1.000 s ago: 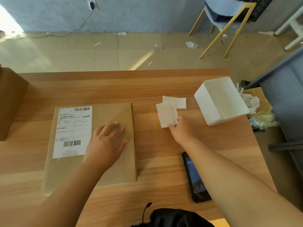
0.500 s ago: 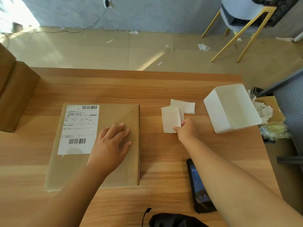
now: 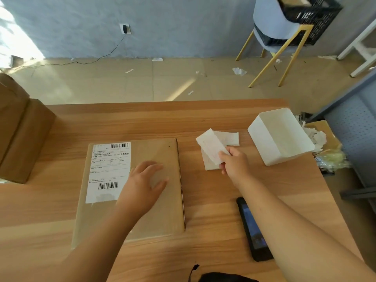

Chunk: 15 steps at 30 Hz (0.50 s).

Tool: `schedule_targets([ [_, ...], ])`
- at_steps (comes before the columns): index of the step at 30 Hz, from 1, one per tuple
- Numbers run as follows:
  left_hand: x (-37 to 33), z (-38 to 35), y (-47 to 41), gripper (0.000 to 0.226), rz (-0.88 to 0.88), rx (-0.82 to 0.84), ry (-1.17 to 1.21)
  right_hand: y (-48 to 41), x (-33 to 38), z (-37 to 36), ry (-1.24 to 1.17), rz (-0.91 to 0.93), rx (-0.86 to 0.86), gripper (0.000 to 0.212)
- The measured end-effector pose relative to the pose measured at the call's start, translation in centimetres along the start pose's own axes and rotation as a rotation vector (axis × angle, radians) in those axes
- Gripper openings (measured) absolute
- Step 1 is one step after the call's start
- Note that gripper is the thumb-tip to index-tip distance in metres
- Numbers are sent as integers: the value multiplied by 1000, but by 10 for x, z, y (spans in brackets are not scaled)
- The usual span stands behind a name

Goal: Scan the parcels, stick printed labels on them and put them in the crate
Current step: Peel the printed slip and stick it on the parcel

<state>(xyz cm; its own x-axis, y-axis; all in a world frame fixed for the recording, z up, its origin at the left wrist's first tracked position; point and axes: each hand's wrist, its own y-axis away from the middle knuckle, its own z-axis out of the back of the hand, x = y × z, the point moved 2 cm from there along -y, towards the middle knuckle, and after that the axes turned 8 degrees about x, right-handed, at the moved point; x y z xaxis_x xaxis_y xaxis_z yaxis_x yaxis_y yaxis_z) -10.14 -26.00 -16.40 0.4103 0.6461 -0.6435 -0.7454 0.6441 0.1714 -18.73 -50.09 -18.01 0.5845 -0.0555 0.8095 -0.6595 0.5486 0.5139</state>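
Parcel: flat brown cardboard parcel (image 3: pixel 166 212) lying on the table (image 3: pixel 203 119) in front of me, left of centre, long side running away from me.
Shipping label: white sheet with barcodes (image 3: pixel 109 171) stuck on the parcel's left half.
My left hand (image 3: pixel 142 186): flat on the parcel just right of that sheet, fingers straight and spread, gripping nothing.
My right hand (image 3: pixel 236 163): thumb and fingers pinch the near end of a printed label (image 3: pixel 209 147), which slants up and to the left.
Other slips: two more white slips (image 3: pixel 231 138) lie on the table just beside my right hand, partly under the one I hold.
White bin (image 3: pixel 280 137): open-topped, near the table's right edge, right of the slips.
Black handheld device (image 3: pixel 252 228): on the table, screen up, partly under my right forearm.
Brown boxes (image 3: pixel 20 139): at the table's left edge.
Surface: light wood grain, sun across its near part.
Floor (image 3: pixel 142 82): beige tiles dotted with paper scraps (image 3: pixel 239 71).
Wall (image 3: pixel 183 27): grey, with a socket (image 3: pixel 125 29) and a cable (image 3: pixel 97 58) trailing left.
Black crate (image 3: pixel 311 15): on a yellow-legged chair (image 3: pixel 280 37) by the wall, well apart from the table.
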Motion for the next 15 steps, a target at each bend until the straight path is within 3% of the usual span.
schedule_targets([
  [4,-12,19,11,29,78,-59,194,31,18,-15,10,73,256,13],
  [9,-14,36,23,25,200,-21,454,64,32,-36,251,122,548,10],
  [12,-9,41,28,25,227,1,532,79,37,-46,337,163,590,9],
  [15,-3,45,34,23,223,24,568,86,41,-54,301,207,502,15],
])
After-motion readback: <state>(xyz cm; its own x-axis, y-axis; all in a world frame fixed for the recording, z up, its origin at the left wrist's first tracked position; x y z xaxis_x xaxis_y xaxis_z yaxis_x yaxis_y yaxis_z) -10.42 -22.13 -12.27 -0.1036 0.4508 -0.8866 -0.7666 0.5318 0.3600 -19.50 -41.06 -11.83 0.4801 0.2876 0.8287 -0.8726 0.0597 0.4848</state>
